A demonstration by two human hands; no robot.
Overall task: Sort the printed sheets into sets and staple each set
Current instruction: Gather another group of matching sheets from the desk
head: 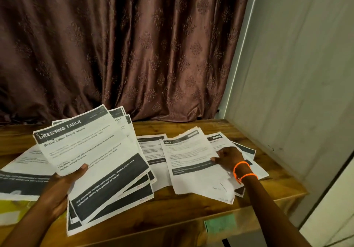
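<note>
1. Wooden table (191, 206) carries the sorting step.
2. Left hand (63, 187) grips a fanned stack (95, 160) under its thumb, raised nearest.
3. Right hand (229, 157) pinches a loose sheet (191, 162) farther off; likely joins it to its matching set.
4. Curtain (124, 45) behind.

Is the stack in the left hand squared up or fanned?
Fanned. The left hand grips the stack with sheet edges staggered at the top right and bottom, the "DRESSING TABLE" page on top.
</note>
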